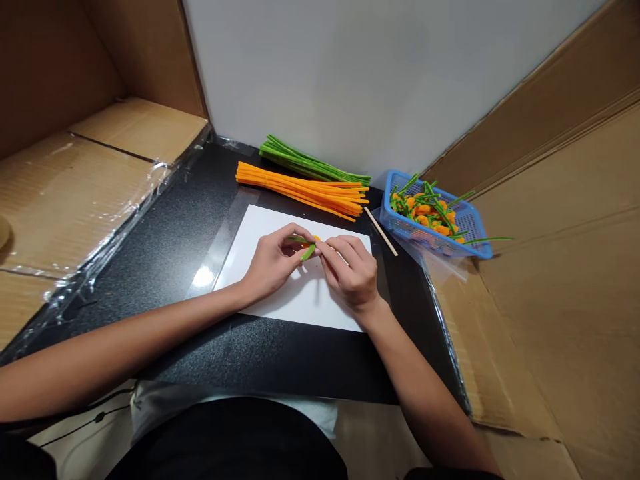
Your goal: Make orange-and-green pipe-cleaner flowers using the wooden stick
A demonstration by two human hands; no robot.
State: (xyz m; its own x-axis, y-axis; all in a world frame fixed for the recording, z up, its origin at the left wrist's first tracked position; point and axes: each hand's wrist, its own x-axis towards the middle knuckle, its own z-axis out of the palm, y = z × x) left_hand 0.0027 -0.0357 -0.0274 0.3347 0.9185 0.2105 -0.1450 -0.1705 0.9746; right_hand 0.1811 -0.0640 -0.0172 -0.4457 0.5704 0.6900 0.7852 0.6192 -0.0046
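Note:
Both my hands meet above a white sheet on the black table. Between their fingertips is a small pipe cleaner flower, with a green leaf-like loop in front and a bit of orange behind. My left hand pinches it from the left, its thumb and forefinger curved round it. From the right, my right hand grips its edge between thumb and fingertips, the other fingers curled. Much of the orange part is hidden behind the fingers.
Behind the sheet lie bundles of orange pipe cleaners and green pipe cleaners. A thin wooden stick rests right of them. A blue basket holds several orange-and-green pieces. Cardboard stands at the right; a white wall rises behind.

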